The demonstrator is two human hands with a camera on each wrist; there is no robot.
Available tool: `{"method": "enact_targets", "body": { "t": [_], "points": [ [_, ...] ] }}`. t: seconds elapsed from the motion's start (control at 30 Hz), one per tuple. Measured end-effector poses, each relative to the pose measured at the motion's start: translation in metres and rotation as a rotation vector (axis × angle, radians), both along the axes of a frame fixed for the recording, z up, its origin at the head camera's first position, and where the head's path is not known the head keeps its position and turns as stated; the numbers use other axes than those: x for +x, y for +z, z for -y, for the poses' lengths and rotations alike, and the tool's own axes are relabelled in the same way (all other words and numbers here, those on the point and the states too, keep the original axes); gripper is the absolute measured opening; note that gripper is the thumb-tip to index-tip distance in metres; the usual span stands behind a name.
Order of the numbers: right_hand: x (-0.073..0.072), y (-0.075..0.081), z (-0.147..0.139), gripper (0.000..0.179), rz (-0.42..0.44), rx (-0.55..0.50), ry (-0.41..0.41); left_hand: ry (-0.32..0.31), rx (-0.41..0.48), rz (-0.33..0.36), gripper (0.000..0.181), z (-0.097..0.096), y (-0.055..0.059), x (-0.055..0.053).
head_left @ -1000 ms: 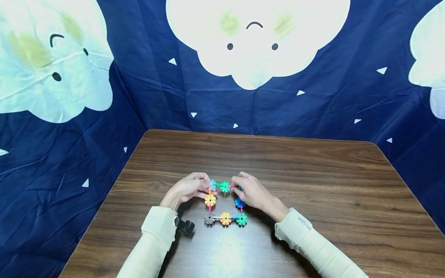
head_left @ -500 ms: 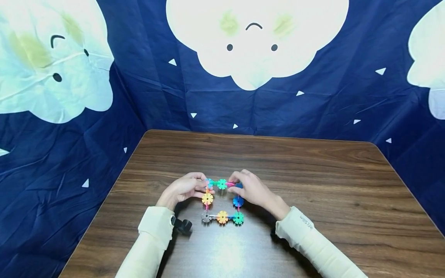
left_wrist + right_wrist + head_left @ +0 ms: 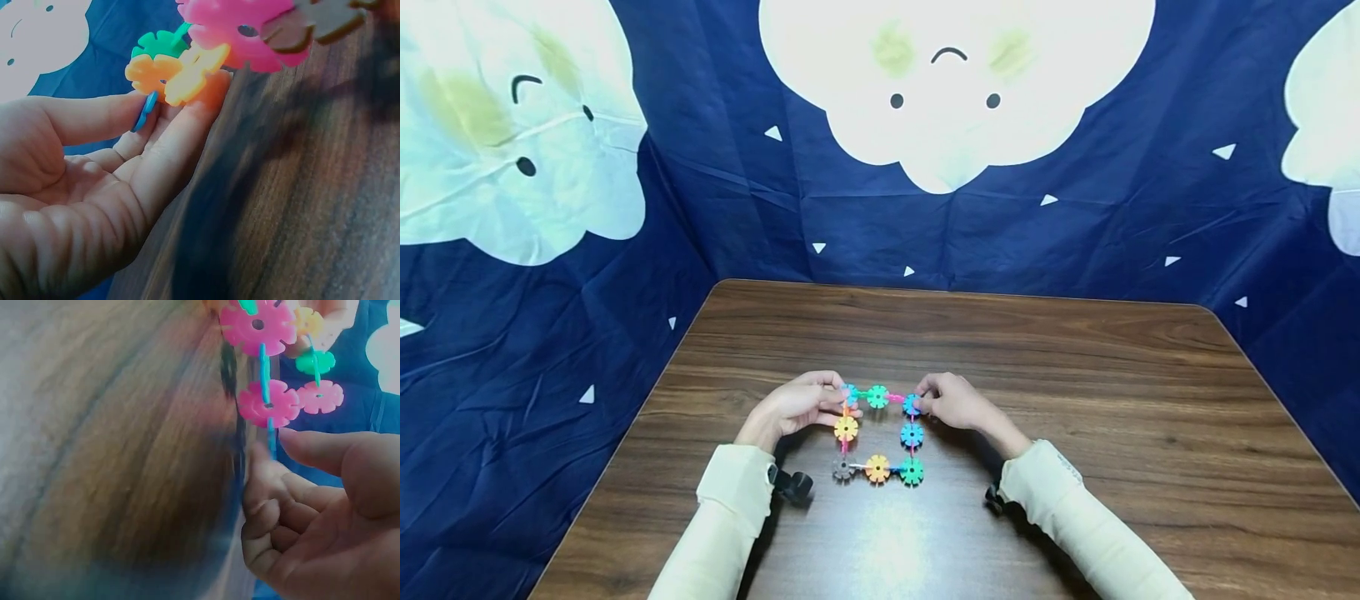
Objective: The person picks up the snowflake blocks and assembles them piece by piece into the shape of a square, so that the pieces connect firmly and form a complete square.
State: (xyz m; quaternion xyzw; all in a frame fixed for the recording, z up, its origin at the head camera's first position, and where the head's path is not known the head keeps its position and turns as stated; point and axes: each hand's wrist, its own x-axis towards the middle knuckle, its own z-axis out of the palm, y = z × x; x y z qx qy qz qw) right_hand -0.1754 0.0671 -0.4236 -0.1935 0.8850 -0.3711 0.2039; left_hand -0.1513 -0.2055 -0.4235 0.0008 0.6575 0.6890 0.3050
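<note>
Flower-shaped interlocking plastic discs are slotted together into a square ring, some lying flat and others standing on edge between them. My left hand [image 3: 801,402] pinches the light blue disc [image 3: 147,111] at the far left corner between thumb and fingers; an orange disc [image 3: 156,74] sits right by its fingertips. At the far right corner, my right hand [image 3: 953,402] pinches a blue disc [image 3: 912,405], seen edge-on in the right wrist view. A green disc [image 3: 877,397] and a pink disc [image 3: 895,398] lie between the hands. The near side has a grey disc [image 3: 843,469], an orange one and a green disc [image 3: 912,472].
The ring is over a dark wood-grain table [image 3: 1075,400] with rounded far corners. Behind it hangs a blue cloth [image 3: 865,225] printed with white clouds. Black wrist cameras [image 3: 795,486] stick out below both pale sleeves [image 3: 715,517].
The ring and left hand have shifted slightly left. My right hand has moved from the far side's pink disc to the outside of the far right corner, uncovering the blue disc there.
</note>
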Motion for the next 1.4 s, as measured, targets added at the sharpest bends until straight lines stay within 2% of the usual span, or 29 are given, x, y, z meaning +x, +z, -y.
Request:
{"method": "enact_targets", "body": {
  "t": [0.17,0.33,0.47,0.63,0.83,1.07,1.4],
  "points": [
    [0.000,-0.001,-0.010,0.010,0.167,-0.206,-0.052,0.004,-0.011,0.009,0.012,-0.001,0.001,0.000],
    [0.001,0.002,-0.013,0.012,0.228,-0.293,-0.042,-0.001,-0.011,0.013,0.013,-0.001,0.001,-0.001],
    [0.003,0.002,-0.014,0.013,0.230,-0.322,-0.026,-0.006,-0.006,0.012,0.013,-0.003,-0.001,-0.002],
    [0.003,-0.002,-0.015,0.011,0.210,-0.345,-0.026,0.001,-0.040,0.003,0.014,-0.006,-0.003,-0.003],
    [0.002,-0.007,-0.016,0.013,0.204,-0.344,-0.021,-0.004,-0.024,0.005,0.010,-0.007,-0.004,-0.003],
    [0.005,-0.007,-0.015,0.011,0.187,-0.332,-0.032,-0.014,-0.005,0.008,0.011,-0.011,-0.005,-0.002],
    [0.007,-0.008,-0.017,0.006,0.138,-0.333,-0.070,0.014,-0.042,-0.002,0.012,-0.019,-0.004,-0.001]
  ]
}}
